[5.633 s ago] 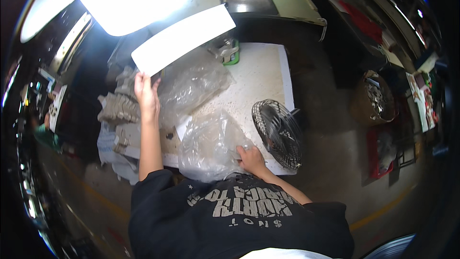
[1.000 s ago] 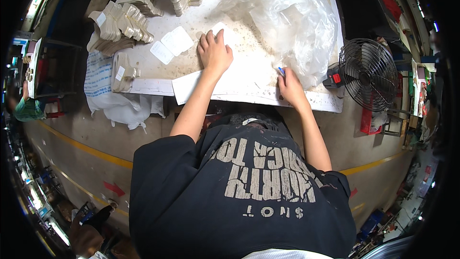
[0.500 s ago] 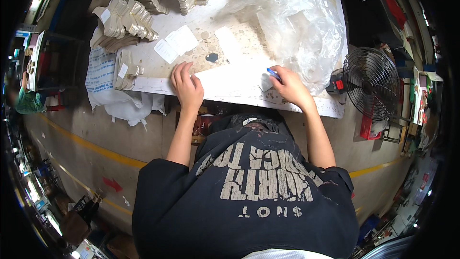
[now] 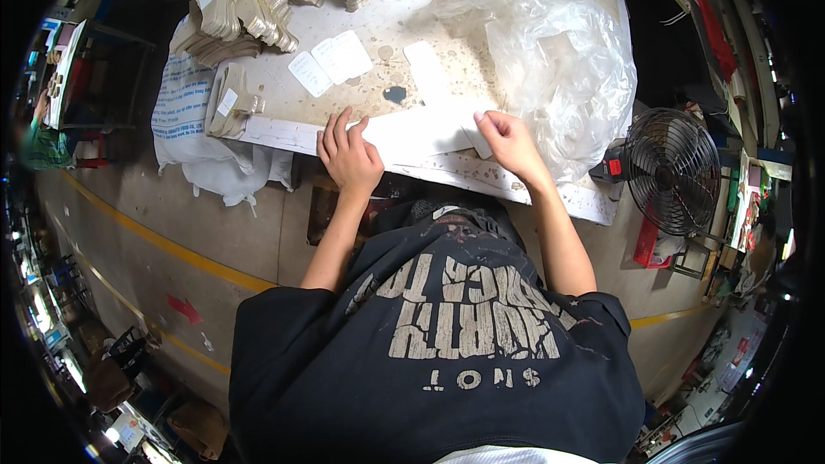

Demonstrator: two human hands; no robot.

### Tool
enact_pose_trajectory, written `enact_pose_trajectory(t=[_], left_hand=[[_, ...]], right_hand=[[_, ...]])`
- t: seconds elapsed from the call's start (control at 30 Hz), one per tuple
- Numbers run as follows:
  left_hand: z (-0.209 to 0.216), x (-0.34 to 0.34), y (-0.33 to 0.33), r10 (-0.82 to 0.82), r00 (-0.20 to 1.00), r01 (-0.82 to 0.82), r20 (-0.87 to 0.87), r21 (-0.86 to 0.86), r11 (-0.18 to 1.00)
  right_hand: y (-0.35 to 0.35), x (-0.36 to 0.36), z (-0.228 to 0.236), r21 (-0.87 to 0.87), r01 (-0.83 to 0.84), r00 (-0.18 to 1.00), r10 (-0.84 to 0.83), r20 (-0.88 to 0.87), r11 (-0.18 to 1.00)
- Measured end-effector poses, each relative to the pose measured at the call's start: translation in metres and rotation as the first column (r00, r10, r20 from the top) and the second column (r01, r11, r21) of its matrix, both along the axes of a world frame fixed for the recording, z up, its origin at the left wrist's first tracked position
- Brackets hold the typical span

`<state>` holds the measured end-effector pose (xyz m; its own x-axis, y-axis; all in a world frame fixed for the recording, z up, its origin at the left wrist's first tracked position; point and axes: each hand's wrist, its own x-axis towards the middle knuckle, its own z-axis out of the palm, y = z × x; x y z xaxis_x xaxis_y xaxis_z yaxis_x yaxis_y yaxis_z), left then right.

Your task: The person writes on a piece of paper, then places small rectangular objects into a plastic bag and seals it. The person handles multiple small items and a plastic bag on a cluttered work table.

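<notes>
A long white paper sheet (image 4: 412,133) lies along the near edge of the white table. My left hand (image 4: 351,155) rests with fingers spread on the sheet's left end. At the other end, my right hand (image 4: 511,146) is closed, its thumb and fingers curled together over the paper's edge. Whatever is inside its grip is hidden, and no pen shows now. A small whitish piece (image 4: 475,139) lies under the sheet beside that hand. Farther in are white cards with rounded corners (image 4: 342,58), a narrow white slip (image 4: 425,69) and a dark patch (image 4: 394,94).
Banded stacks of grey-beige pieces (image 4: 232,9) stand at the far left, with a smaller bundle (image 4: 230,107) at the left edge. Crumpled clear plastic (image 4: 559,69) covers the right side. A black fan (image 4: 672,170) stands beyond it. A white sack (image 4: 185,112) hangs at the left.
The blue pen seen in my right hand is now out of sight, and that hand has curled closed over the paper's end. The view has shifted slightly; my left hand stays on the paper.
</notes>
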<state>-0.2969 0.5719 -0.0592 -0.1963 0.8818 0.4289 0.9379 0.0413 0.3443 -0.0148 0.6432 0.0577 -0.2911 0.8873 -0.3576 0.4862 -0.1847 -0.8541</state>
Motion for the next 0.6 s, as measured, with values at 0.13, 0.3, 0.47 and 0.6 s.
enact_pose_trajectory(t=[0.13,0.3,0.47,0.6], left_hand=[[0.001,0.0,0.002,-0.003,1.0,0.003,-0.019,0.0,1.0],[0.002,0.0,0.001,-0.009,1.0,0.009,-0.025,-0.012,1.0],[0.002,-0.001,0.0,-0.009,1.0,0.008,-0.011,-0.02,1.0],[0.006,0.002,0.002,-0.011,1.0,0.01,-0.021,-0.071,0.997]], right_hand=[[-0.003,0.009,-0.025,-0.012,0.156,0.899,-0.147,-0.412,0.988],[-0.007,0.012,-0.021,-0.056,0.146,0.884,-0.156,-0.44,0.988],[-0.012,0.014,-0.021,-0.063,0.292,0.864,-0.291,-0.411,0.954],[-0.014,0.026,-0.009,-0.148,0.249,0.892,-0.286,-0.349,0.957]])
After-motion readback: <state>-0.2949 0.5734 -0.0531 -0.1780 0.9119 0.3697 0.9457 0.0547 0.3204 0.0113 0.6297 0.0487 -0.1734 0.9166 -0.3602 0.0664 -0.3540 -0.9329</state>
